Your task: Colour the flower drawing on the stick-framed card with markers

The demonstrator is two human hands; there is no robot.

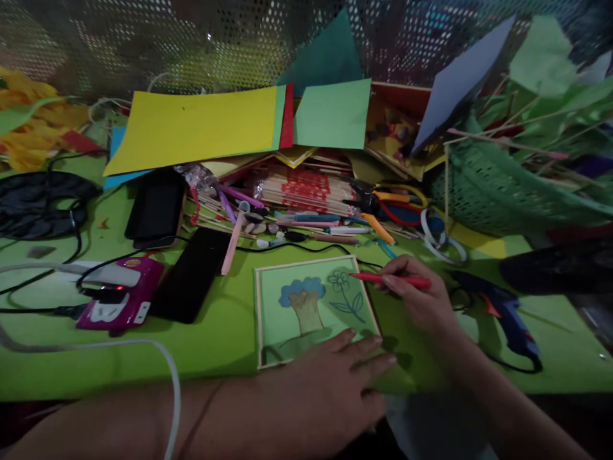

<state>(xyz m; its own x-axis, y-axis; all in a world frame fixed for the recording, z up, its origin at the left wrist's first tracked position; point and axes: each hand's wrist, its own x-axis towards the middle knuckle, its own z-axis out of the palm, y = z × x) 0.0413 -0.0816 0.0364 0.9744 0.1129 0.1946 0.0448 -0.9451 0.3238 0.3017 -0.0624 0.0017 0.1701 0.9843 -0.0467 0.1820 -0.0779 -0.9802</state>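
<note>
A light-green drawing card [268, 306] with a pale wooden border lies flat on the green table. On it are a tree with a blue crown and brown trunk, and an outlined flower [341, 284] with a stem and two leaves. My right hand [424, 294] grips a red pen [407, 280], its tip at the flower's petals. The fingers of my left hand [340, 377] are stretched out over the card's lower right corner, palm down, covering part of its bottom edge.
Two dark phones [194, 275] and a purple power strip [119, 294] with cords lie left. A blue glue gun [507, 319] rests right, below a green basket [507, 182]. Behind the card are pens, scissors [402, 203], a bundle of sticks [306, 188] and yellow paper [201, 128].
</note>
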